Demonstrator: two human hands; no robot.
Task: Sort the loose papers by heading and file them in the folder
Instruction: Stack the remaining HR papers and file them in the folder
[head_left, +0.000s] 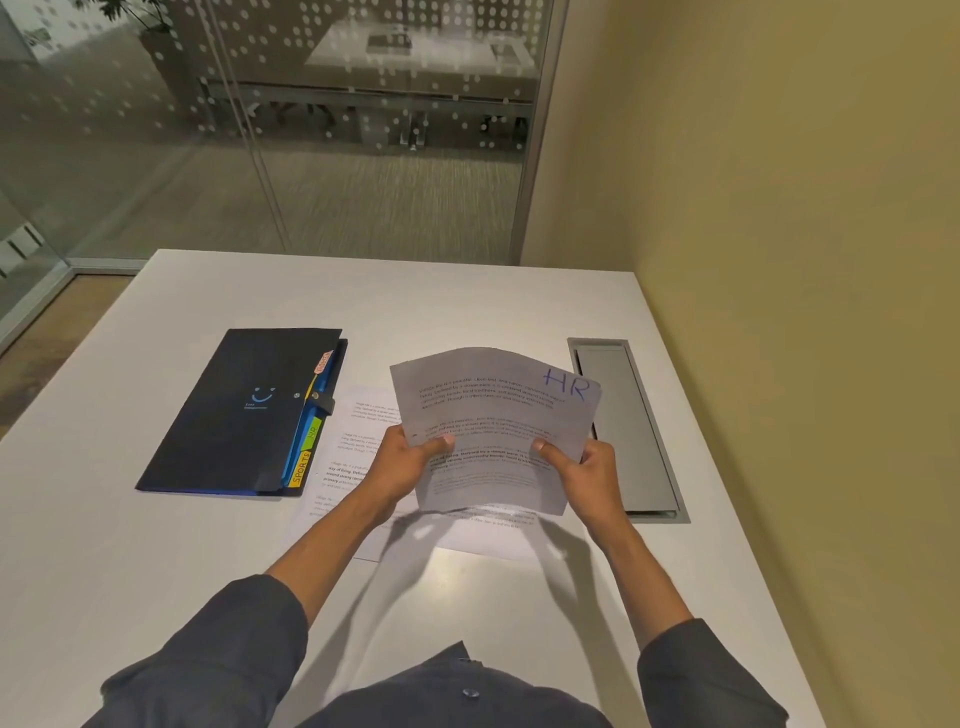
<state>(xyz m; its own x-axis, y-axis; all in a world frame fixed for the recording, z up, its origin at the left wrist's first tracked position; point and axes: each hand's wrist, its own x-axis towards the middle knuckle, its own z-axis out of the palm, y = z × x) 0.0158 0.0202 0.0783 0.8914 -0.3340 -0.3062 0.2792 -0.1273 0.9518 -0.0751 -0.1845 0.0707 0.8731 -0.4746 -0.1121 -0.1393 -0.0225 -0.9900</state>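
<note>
Here you hold a printed sheet (493, 431) up off the white table (467, 296) with both hands, its top curling back and "HR" written in blue ink at its upper right corner. Your left hand (410, 460) pinches the sheet's left edge, thumb pressed on the front face and fingers hidden behind. Your right hand (582, 470) grips the right edge the same way, thumb lying across the print. Neither hand touches anything else. More loose papers (358, 457) lie flat on the table under and just left of the raised sheet. The dark folder (244, 410) lies closed to your left, its edge touching those papers, with coloured tabs (306, 457) showing along its right side; one reads "SPORTS". A grey metal hatch (628, 431) is set into the table at your right.
</note>
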